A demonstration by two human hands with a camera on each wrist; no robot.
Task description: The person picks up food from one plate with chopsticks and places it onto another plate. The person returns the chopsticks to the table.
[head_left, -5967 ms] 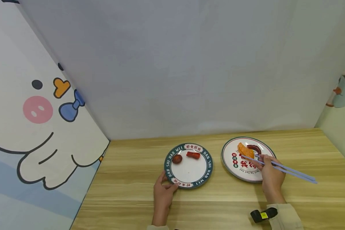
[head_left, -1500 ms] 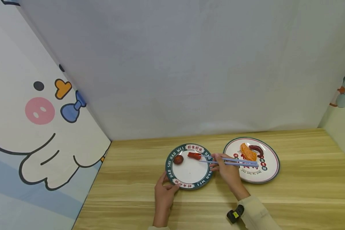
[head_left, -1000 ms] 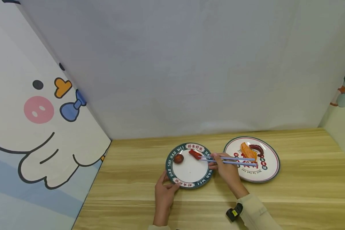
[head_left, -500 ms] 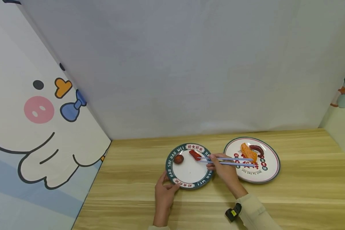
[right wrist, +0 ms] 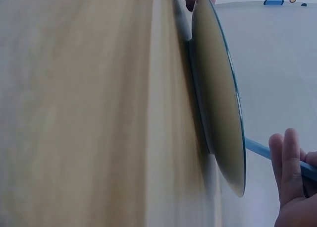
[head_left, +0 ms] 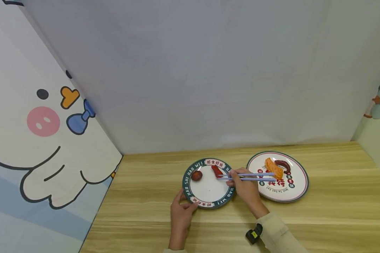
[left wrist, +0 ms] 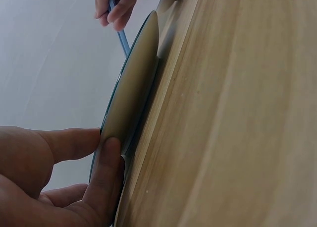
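My left hand (head_left: 181, 214) pinches the near-left rim of a white plate (head_left: 209, 192) with a green lettered border. In the left wrist view, the thumb of this hand (left wrist: 64, 172) is at the rim and its fingers lie against the plate's underside (left wrist: 133, 83). Lilac chopsticks (head_left: 256, 179) are gripped in my right hand (head_left: 248, 191), over the plate's right side. Their tips meet the lower end of a short red food piece (head_left: 216, 171). Left of it lies a round brown food piece (head_left: 196, 175). The right wrist view hides the food behind the plate (right wrist: 218, 88).
A second white plate (head_left: 291, 193) stands to the right, partly behind the right hand. On it are an orange salmon-like slice (head_left: 273, 169) and a dark red curled tentacle (head_left: 284, 164). The wooden table (head_left: 139, 196) ends at a pale backdrop (head_left: 190, 105).
Earlier the chopsticks were at the orange slice on the right plate; the right hand moved left to the green-rimmed plate. The red piece has since turned and shifted slightly right. The left hand stays put.
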